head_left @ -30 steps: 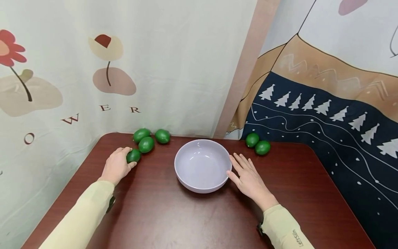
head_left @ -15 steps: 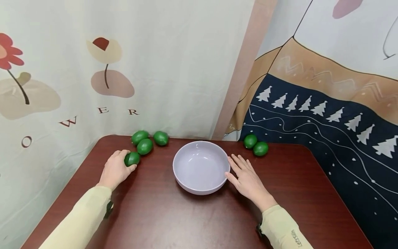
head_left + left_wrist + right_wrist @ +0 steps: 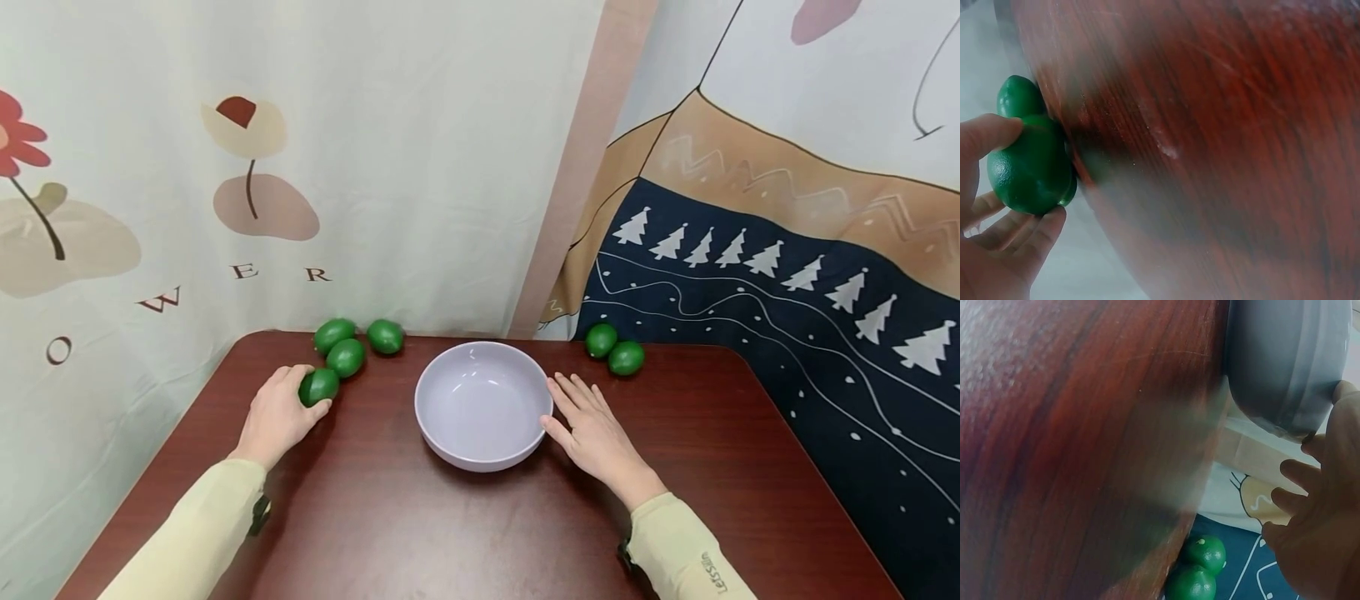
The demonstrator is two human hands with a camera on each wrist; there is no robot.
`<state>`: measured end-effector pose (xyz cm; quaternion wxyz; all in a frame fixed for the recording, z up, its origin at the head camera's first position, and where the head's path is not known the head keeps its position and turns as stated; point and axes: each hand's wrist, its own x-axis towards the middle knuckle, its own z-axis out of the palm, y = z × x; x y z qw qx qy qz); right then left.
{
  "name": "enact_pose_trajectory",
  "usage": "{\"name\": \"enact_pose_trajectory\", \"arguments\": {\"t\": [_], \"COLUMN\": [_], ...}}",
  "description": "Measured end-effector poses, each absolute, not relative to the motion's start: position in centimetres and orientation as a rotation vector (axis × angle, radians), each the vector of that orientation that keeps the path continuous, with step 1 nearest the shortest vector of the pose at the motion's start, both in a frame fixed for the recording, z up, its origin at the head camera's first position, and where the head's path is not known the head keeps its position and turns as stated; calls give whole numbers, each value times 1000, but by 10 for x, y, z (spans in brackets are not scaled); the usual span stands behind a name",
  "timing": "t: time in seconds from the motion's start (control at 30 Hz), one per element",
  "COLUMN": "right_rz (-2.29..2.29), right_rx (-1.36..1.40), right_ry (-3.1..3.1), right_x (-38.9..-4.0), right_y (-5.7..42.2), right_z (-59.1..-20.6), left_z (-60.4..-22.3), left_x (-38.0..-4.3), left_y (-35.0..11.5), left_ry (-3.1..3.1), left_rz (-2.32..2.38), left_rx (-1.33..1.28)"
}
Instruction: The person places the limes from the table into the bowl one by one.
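My left hand (image 3: 276,414) grips a green lime (image 3: 320,388) at the left of the table, thumb on one side and fingers on the other. The left wrist view shows the thumb and fingertips on the held lime (image 3: 1030,172), with another lime (image 3: 1019,97) behind it. Just beyond it lie three more limes, the nearest lime (image 3: 346,358) close beside the held one. A pale lilac bowl (image 3: 483,462) stands upright in the middle with nothing inside. My right hand (image 3: 597,437) has its fingers extended, fingertips and thumb at the bowl's right rim.
Two limes (image 3: 626,358) lie near the back edge, right of the bowl. The dark red-brown wooden table (image 3: 420,533) ends at the back against a pale printed curtain (image 3: 420,167) and a dark blue printed cloth (image 3: 712,308).
The head view has shifted slightly, so everything sits a little further left and lower. Both hands keep their places, the left on the lime and the right at the bowl.
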<state>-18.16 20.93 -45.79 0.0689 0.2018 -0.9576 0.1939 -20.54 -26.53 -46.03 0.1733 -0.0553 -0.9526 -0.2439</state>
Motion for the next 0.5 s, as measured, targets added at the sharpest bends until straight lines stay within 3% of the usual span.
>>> {"name": "enact_pose_trajectory", "arguments": {"t": [0.5], "right_rz": [561], "right_rx": [602], "right_ry": [-2895], "right_x": [-183], "right_y": [210], "right_z": [-459], "left_z": [-455], "left_x": [-205], "left_y": [-253], "left_ry": [-2693], "left_rz": [-705], "left_rx": [-198]}}
